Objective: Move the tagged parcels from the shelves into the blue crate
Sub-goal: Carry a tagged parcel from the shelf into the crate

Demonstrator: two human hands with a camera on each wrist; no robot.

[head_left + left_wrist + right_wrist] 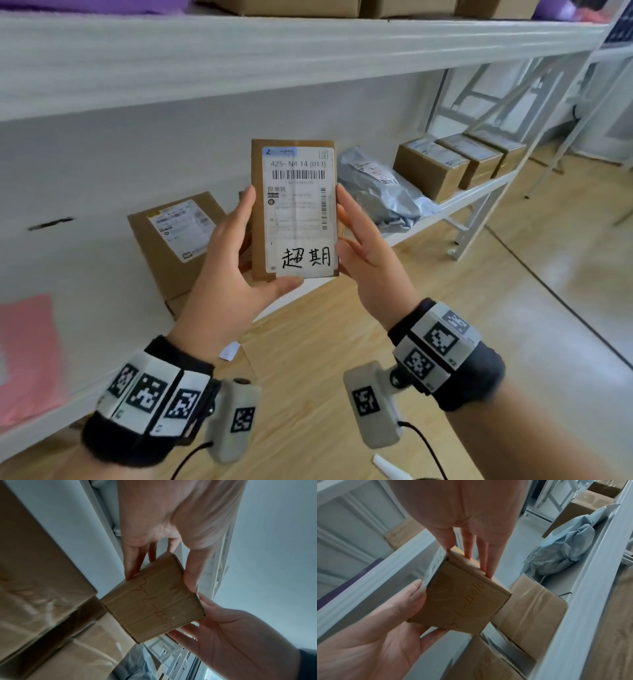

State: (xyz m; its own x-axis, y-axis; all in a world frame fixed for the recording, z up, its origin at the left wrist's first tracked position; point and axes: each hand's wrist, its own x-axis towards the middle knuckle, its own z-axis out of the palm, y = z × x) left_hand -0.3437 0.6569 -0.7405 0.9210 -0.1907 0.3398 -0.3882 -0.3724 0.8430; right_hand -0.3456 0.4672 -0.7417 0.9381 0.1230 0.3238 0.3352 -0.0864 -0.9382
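I hold a small brown cardboard parcel (294, 212) upright in front of the lower shelf. Its shipping label faces me, with a white handwritten tag (306, 257) stuck at the bottom. My left hand (239, 253) grips the parcel, thumb under the bottom edge and fingers up the left side. My right hand (356, 236) lies with straight fingers along the right side. The left wrist view shows the parcel's (154, 601) plain underside, with writing, between the left hand (150, 536) and the right hand (223, 635). In the right wrist view the parcel (460, 601) sits between the right hand (467, 534) and the left hand (393, 628). No blue crate is in view.
On the lower shelf (476, 197) lie a larger labelled box (178, 236) at left, a grey plastic mailer (380, 192), and three brown boxes (431, 168) in a row at right. A pink bag (27, 359) lies far left. The upper shelf (274, 58) hangs overhead. Wooden floor (513, 291) spreads below right.
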